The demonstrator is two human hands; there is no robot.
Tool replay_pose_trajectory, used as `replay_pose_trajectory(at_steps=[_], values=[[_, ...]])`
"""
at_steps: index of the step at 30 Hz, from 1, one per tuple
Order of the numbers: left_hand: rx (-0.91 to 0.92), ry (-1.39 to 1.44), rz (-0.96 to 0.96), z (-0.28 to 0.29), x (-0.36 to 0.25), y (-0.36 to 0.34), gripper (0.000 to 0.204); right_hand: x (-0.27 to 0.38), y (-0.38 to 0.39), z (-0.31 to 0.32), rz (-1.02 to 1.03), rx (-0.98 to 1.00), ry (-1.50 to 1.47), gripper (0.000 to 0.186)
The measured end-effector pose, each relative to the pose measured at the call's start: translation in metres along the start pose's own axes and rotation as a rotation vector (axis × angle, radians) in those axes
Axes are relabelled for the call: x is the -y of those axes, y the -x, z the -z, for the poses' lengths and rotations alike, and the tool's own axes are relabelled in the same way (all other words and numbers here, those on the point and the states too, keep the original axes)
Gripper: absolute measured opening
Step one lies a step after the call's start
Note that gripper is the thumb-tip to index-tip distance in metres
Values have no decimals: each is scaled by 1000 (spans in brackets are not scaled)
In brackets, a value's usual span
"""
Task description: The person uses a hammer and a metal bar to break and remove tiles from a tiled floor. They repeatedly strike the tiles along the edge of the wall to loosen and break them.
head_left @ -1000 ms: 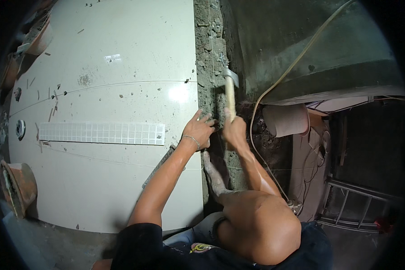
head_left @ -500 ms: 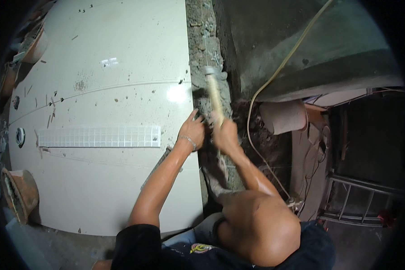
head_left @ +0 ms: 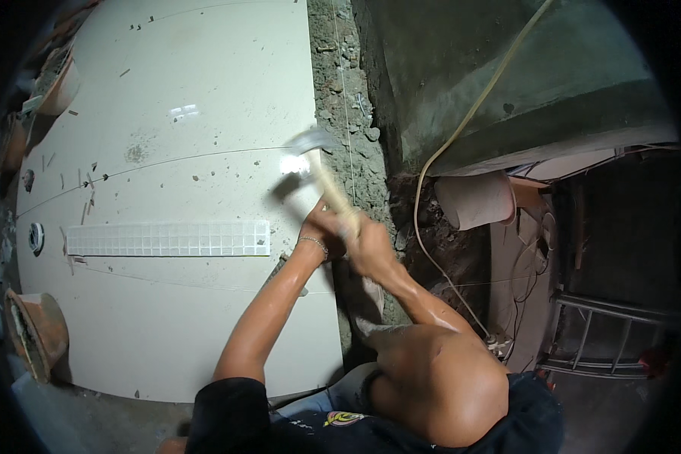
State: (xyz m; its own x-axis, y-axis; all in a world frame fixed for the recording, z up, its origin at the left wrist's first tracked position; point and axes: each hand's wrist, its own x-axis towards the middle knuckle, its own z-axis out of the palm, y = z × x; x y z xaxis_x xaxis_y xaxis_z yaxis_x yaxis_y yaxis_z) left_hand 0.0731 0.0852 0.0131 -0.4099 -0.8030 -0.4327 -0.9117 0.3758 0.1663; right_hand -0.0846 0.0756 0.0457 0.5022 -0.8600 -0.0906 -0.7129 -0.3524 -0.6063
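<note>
R hand (head_left: 371, 248) is closed round the pale wooden handle of a hammer w/ grey metal head (head_left: 330, 189); head's blurred, over the glossy off-white tile floor (head_left: 181, 318), near its edge w/ a rough grey mortar strip (head_left: 330, 76). L hand (head_left: 315, 225), silver-coloured chain bracelet (head_left: 314, 240) at wrist, is just beside R hand at that edge; partly hidden, so can't tell if it's open or gripping. Long white gridded strip (head_left: 166, 240) lies flat on tiles, L of L hand. Beige hose (head_left: 471, 113) & pinkish bucket (head_left: 473, 202) are off to R.
</note>
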Motion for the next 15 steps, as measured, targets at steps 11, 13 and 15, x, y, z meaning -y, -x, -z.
replay_pose_trajectory(at_steps=[11,13,15], values=[[-82,-14,14,-57,-7,-26,59,-5,-41,25,-422,-54,73,64],[-378,-966,51,-78,3,-45,62,15,-15,6,-82,-31,-14,55],[-554,-2159,453,-93,9,-53,63,24,4,-3,192,26,42,53]])
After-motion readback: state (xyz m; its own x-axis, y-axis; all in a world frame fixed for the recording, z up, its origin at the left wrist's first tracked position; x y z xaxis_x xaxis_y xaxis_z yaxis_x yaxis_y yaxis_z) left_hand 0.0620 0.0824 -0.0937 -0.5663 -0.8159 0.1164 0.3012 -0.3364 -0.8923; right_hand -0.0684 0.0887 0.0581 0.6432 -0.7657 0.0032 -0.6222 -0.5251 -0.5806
